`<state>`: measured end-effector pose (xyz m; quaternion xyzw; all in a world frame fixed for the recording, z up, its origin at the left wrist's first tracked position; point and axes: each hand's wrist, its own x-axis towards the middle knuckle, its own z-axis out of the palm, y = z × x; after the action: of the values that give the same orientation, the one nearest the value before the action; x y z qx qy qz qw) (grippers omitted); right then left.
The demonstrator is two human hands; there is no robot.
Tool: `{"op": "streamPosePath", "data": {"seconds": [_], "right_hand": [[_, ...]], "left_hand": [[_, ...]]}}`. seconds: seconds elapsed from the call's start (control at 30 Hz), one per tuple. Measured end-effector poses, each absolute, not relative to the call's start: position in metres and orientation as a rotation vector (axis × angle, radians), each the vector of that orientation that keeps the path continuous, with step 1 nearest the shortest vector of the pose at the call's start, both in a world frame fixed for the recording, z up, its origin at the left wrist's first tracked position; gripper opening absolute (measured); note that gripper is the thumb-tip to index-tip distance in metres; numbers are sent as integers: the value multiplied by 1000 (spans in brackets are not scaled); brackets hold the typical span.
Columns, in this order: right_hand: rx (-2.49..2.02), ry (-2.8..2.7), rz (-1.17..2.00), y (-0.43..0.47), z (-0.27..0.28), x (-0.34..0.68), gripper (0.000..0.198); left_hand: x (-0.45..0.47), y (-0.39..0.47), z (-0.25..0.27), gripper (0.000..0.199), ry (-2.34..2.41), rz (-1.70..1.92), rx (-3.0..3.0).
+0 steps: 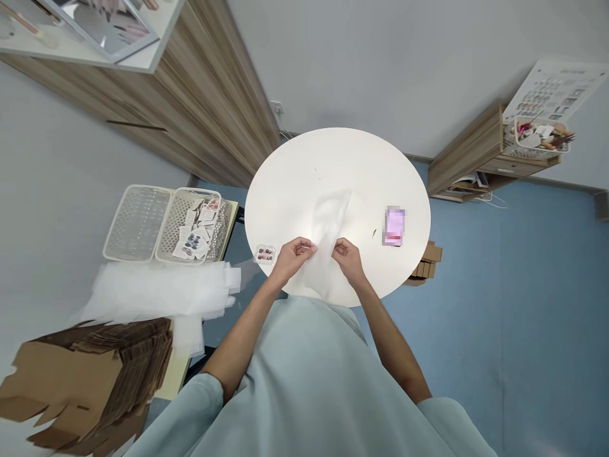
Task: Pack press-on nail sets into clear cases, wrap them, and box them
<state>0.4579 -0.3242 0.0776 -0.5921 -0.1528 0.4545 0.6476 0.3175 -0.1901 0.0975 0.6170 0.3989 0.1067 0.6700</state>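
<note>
Both my hands pinch a thin, translucent white sheet or bag (327,219), which looks like soft foam or plastic wrapping. My left hand (294,257) is closed on its left side, and my right hand (348,256) is closed on its right side. The wrapping stands up a little from the round white table (280,184) and hangs down toward its near edge. Left of my left hand, a small clear case (265,254) with rows of dark red pieces lies at the table's rim.
A blurred pink-purple item (394,226) lies on the table's right side. To the left are white baskets (137,222) with cards in one, stacked white wrapping sheets (157,292) and folded cardboard boxes (71,381). A wooden cabinet (214,76) stands behind left, a shelf unit (476,146) at right.
</note>
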Motion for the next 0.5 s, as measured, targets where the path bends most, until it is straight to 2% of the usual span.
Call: {"op": "streamPosePath", "data": {"seconds": [0.27, 0.5], "right_hand": [[-1489, -344, 902, -322, 70, 477, 21], [-1612, -320, 810, -307, 54, 490, 26]], "left_hand": [[297, -142, 104, 46, 1001, 282, 1373], [282, -97, 87, 44, 1098, 196, 1376]]}}
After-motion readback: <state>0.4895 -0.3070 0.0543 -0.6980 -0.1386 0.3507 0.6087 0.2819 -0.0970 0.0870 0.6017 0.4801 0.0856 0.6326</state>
